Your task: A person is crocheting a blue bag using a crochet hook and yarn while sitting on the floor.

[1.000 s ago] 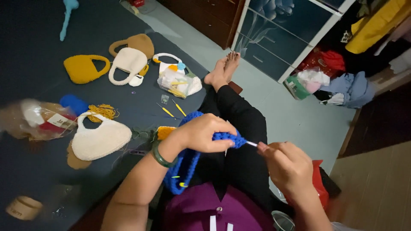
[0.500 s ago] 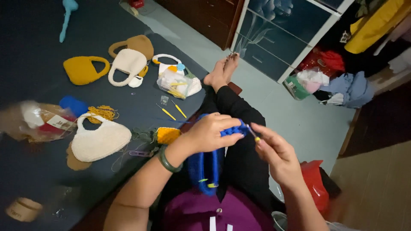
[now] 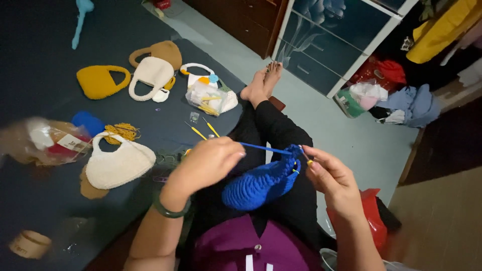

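Blue crochet piece (image 3: 261, 183) hangs over your lap between both hands, nearer the right. Head view: your left hand (image 3: 208, 163) is pinched shut on the blue yarn strand (image 3: 263, 148), which runs taut, roughly level, across to the work's upper edge. Your right hand (image 3: 331, 178) grips the crochet hook (image 3: 305, 154) there, fingers clenched. White crocheted bag (image 3: 120, 163) lies on the dark mat (image 3: 40, 50) to your left.

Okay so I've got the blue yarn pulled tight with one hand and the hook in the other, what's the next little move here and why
Probably wrap the yarn over the hook and draw it through. The left hand holds the blue strand taut, running straight to the hook tip pinched in the right hand at the rim of the blue crocheted piece. That tension looks ready for another stitch.
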